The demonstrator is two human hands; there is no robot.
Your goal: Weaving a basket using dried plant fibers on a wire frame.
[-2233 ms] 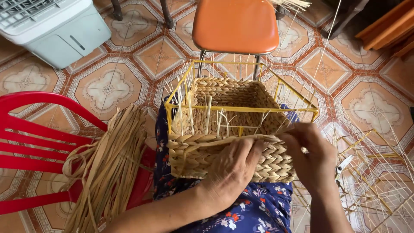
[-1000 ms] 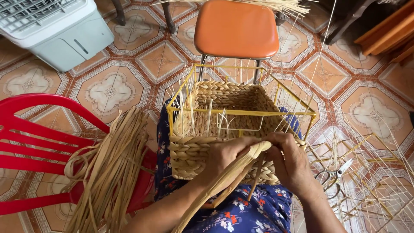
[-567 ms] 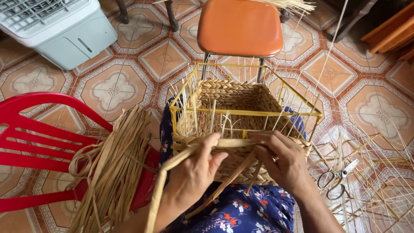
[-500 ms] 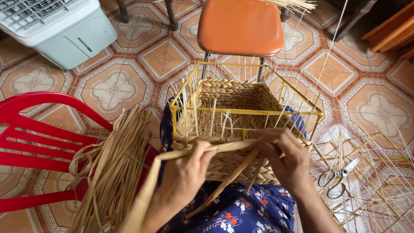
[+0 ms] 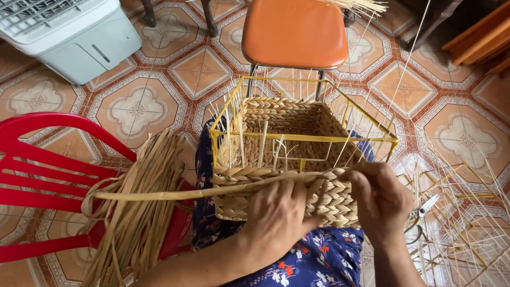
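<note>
A half-woven straw basket [image 5: 287,133] on a yellow wire frame [image 5: 303,137] rests on my lap, over blue flowered cloth [image 5: 319,258]. My left hand [image 5: 279,218] presses against the basket's near woven wall, with a long flat straw strand [image 5: 175,194] running under its fingers and out to the left. My right hand [image 5: 380,199] pinches the same strand at the basket's near right corner, just below the wire rim. Thin upright stakes stick up from the weave.
A bundle of loose straw strands [image 5: 141,212] lies over a red plastic chair [image 5: 48,180] on my left. An orange stool [image 5: 295,32] stands behind the basket, a white fan unit [image 5: 69,32] at the far left. Scissors [image 5: 422,212] and thin sticks lie on the tiled floor at right.
The strand, which hung down loosely between my hands, is now pulled straight and level along the basket's near wall. My left hand has dropped onto the basket front.
</note>
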